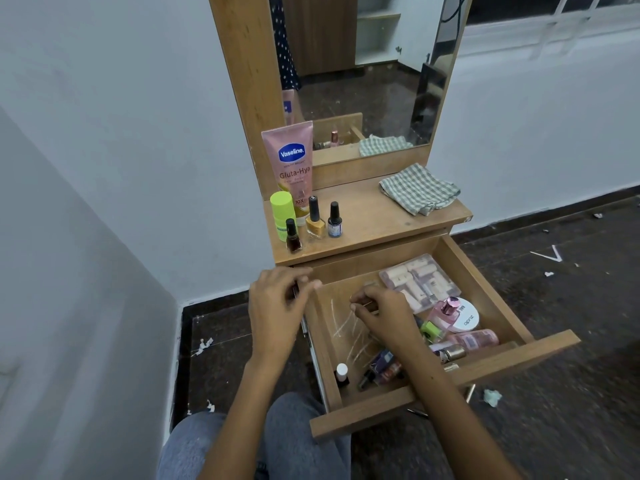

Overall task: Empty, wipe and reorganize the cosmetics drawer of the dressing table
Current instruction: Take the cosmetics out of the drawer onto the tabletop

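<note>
The wooden drawer [450, 386] of the dressing table is pulled out in front of me. My right hand [384, 317] is inside it, over the bare scratched left part of the floor, and pinches a thin hairpin [363, 303] between thumb and fingertips. My left hand [277, 306] hovers at the drawer's back left corner, fingers curled round what look like thin dark pins [294, 293]. On the right side of the drawer lie a clear box of rollers [419, 280], a white jar [467, 318], a pink perfume bottle [446, 311] and several small bottles.
On the tabletop [374, 216] stand a pink Vaseline tube [292, 161], a green-capped bottle [282, 209] and three nail polish bottles [315, 220]. A checked cloth [419, 188] lies at its right. The mirror rises behind. Walls close in at the left. Scraps litter the dark floor.
</note>
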Demonstrator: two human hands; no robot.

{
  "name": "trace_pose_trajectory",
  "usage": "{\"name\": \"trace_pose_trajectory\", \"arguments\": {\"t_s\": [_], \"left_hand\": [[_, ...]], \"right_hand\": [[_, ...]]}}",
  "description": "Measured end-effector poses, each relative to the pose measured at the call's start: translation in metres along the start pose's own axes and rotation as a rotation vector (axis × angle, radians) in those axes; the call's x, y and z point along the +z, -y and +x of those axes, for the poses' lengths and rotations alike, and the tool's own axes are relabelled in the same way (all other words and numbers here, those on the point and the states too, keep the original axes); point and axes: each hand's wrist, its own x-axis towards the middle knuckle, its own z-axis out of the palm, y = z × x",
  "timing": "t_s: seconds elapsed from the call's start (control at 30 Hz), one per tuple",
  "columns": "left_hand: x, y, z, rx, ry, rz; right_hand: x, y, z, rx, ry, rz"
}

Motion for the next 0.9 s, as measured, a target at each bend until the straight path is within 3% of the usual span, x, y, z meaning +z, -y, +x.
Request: {"name": "trace_pose_trajectory", "arguments": {"t_s": [0.13,0.3,0.53,0.8,0.9], "left_hand": [[-0.005,-0.007,-0.022,0.16,0.495,0.124],[-0.005,-0.021,-0.028,0.252,0.819,0.325],[0.004,-0.033,-0.029,0.299,0.855,0.537],[0.014,-0.037,-0.022,0.327,0.735,0.694],[0.013,-0.038,-0.018,0.329,0.604,0.681]], "right_hand": [[0.0,0.001,0.0,0.0,0.009,-0.011],[0.0,0.001,-0.001,0.011,0.017,-0.006],[-0.002,0.004,-0.002,0.036,0.023,0.009],[-0.002,0.004,0.0,0.061,0.008,0.081],[-0.004,0.007,-0.001,0.056,0.014,0.168]]}}
